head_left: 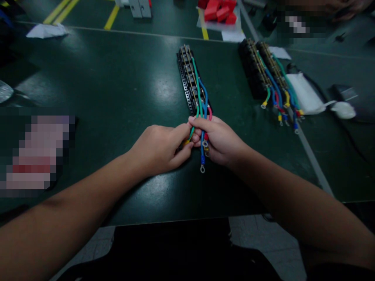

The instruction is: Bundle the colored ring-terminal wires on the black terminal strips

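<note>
A long black strip of terminal blocks [191,78] lies on the green table, its near end towards me. Green, blue and red wires [206,95] run from it into my hands. My left hand [166,146] is closed, pinching a green wire [191,134] close to its yellow sleeve. Fingers of my right hand [221,136] close round the bundle, with the thumb across the wires. Out of that grip hang a blue-sleeved ring terminal [202,166] and a red-sleeved one [205,140]. My fingers hide part of the bundle.
Two similar wired terminal strips [253,70] lie at the right, beside a white face mask [307,93]. Red plastic parts [221,11] sit in a clear bag at the back. A blurred-out phone-like object [38,152] lies at the left. Another person's hand [348,8] shows at the top right.
</note>
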Motion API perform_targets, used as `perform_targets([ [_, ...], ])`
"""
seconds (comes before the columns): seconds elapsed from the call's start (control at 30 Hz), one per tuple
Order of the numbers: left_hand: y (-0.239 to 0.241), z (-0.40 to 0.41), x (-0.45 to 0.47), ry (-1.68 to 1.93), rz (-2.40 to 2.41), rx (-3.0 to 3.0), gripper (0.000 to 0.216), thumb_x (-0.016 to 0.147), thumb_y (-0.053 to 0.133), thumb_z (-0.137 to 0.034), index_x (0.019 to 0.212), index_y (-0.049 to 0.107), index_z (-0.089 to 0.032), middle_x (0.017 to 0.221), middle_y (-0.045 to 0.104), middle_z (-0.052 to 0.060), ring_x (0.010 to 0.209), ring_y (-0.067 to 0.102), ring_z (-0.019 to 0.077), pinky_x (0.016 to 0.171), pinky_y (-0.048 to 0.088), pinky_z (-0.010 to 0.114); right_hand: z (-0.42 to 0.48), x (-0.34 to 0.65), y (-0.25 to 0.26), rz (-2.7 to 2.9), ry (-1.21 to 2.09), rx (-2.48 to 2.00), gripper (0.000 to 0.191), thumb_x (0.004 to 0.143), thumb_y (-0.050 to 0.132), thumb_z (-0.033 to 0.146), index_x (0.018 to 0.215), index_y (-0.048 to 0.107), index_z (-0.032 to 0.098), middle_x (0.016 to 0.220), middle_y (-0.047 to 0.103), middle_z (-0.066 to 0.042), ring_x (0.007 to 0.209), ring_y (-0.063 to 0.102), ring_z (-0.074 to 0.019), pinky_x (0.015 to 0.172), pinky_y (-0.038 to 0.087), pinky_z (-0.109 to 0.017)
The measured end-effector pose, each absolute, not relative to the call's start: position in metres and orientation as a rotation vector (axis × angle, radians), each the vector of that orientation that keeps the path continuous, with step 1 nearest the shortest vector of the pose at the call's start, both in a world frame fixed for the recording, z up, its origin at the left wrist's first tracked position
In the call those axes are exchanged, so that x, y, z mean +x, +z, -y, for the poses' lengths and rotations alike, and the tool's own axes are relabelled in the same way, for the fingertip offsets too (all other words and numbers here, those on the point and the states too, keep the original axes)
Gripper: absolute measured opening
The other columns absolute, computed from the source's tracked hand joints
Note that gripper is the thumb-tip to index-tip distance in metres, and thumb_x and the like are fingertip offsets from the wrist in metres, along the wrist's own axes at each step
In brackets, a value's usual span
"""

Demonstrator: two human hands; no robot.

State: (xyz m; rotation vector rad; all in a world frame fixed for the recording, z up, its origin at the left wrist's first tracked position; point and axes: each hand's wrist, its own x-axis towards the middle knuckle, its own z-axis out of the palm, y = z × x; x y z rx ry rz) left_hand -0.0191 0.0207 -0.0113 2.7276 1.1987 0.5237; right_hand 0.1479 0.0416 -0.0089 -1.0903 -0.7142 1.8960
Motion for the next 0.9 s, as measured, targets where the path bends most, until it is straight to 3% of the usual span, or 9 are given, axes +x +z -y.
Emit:
perform_targets([
  [0.9, -0.0126, -0.0226, -0.0194, 0.448, -1.205, 2.702, 0.02, 0.095, 0.048, -0.035, 0.096, 0.06, -0.019, 0.065, 0.061, -0.001, 0.05, 0.051, 0.0143, 0.052, 0.033, 0.027, -0.0406, 0.1485, -0.0078, 0.72, 1.896, -1.106, 0.04, 0.101, 0.056, 0.012, 0.061, 0.054, 0.016, 0.046, 0.048, 0.004, 0.039, 0.047, -0.0062, 0.043, 0.042, -0.015],
])
